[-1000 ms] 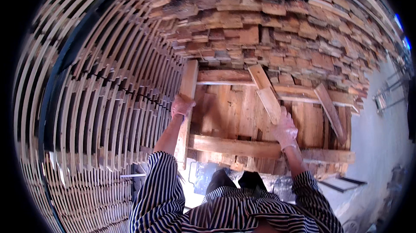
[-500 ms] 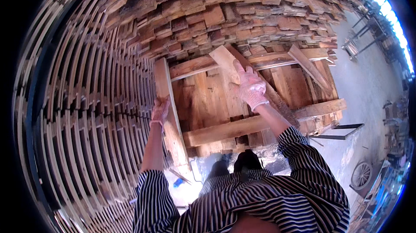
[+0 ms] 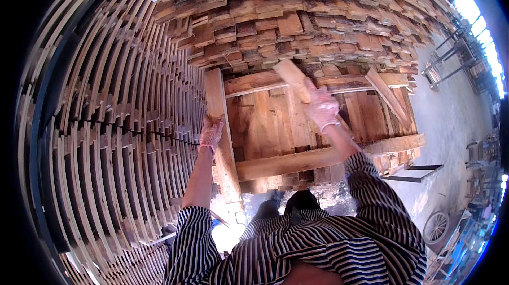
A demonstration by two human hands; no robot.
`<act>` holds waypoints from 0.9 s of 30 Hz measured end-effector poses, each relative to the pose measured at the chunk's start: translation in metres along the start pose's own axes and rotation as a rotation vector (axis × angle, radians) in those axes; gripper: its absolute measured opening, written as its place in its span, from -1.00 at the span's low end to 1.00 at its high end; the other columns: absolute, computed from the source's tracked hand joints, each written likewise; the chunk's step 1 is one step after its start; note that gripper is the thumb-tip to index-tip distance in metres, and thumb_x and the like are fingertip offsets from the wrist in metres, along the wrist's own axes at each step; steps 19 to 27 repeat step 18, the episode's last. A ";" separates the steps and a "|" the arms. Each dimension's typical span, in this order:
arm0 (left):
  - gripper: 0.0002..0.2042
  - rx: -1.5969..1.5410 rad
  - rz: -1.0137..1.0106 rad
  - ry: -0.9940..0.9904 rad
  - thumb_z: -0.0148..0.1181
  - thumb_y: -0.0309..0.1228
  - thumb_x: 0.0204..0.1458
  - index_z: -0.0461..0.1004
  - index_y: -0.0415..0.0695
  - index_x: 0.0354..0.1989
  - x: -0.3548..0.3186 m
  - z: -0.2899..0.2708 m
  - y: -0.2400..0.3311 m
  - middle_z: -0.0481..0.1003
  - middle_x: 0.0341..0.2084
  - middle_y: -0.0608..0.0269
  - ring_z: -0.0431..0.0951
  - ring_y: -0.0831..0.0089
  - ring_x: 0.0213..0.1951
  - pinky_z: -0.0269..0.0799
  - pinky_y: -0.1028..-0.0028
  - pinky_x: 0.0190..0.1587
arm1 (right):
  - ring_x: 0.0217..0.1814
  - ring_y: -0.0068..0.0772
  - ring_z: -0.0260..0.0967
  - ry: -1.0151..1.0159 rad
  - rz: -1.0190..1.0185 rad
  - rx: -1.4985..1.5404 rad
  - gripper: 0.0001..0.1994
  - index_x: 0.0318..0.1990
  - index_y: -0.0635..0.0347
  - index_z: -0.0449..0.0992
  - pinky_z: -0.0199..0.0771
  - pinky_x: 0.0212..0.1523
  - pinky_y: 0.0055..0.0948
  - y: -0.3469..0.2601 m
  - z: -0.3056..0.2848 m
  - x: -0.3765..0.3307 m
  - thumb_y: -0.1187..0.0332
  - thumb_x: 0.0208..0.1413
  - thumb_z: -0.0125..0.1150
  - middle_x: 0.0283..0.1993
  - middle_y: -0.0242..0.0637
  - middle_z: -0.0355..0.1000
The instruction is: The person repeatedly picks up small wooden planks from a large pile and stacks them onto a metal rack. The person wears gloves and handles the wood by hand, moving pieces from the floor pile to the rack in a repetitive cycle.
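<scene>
My right hand (image 3: 322, 106), in a pale pink knitted glove, is closed around a short wooden board (image 3: 291, 76). The board slants over a wooden frame, its light end pointing up and left, and hand and forearm hide part of it. Slightly blurred, this hand hangs above the frame's planks. My left hand (image 3: 211, 132), gloved alike, is closed at the left edge of a long board (image 3: 216, 91) that runs along the frame's left side. Its fingertips are partly hidden. A thick crossbeam (image 3: 286, 162) spans the near side of the frame, and another beam (image 3: 254, 82) the far side.
Beyond the frame rises a high stack of rough board ends (image 3: 286, 23). Tightly layered slats (image 3: 122, 121) fill the left. A loose short board (image 3: 389, 97) lies slanted at the frame's right. Further right are grey floor (image 3: 450, 105), a dark metal bracket (image 3: 413, 174) and a spoked wheel (image 3: 436, 226).
The board in my right hand has turned, its dark edge no longer showing along the right. My left hand stays at the long board. The whole view has shifted slightly.
</scene>
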State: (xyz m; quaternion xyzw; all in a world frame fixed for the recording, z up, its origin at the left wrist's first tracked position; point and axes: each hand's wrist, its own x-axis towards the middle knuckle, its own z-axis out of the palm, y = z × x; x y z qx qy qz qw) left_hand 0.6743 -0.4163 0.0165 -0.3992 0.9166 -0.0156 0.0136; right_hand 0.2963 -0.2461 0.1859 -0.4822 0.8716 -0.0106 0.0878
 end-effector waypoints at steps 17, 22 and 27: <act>-0.08 -1.165 -0.715 -0.167 0.24 0.21 0.15 -0.02 0.01 0.55 -0.003 -0.055 0.003 0.28 0.39 -0.09 0.32 -0.11 0.31 0.21 0.08 0.41 | 0.58 0.12 0.07 -0.083 -0.152 0.833 -0.21 0.55 0.27 -0.02 0.09 0.55 -0.19 -0.132 0.063 -0.004 -0.02 0.35 0.06 0.55 0.20 0.06; -0.13 -1.163 -0.745 -0.184 0.26 0.03 0.21 -0.08 0.04 0.57 -0.015 -0.080 0.001 0.22 0.45 -0.03 0.19 -0.10 0.42 0.10 -0.03 0.45 | 0.60 0.07 0.03 -0.250 -0.076 0.878 -0.17 0.56 0.22 -0.04 0.07 0.56 -0.24 -0.127 0.041 -0.015 -0.06 0.32 0.09 0.58 0.10 0.04; -0.13 -1.163 -0.745 -0.184 0.26 0.03 0.21 -0.08 0.04 0.57 -0.015 -0.080 0.001 0.22 0.45 -0.03 0.19 -0.10 0.42 0.10 -0.03 0.45 | 0.60 0.07 0.03 -0.250 -0.076 0.878 -0.17 0.56 0.22 -0.04 0.07 0.56 -0.24 -0.127 0.041 -0.015 -0.06 0.32 0.09 0.58 0.10 0.04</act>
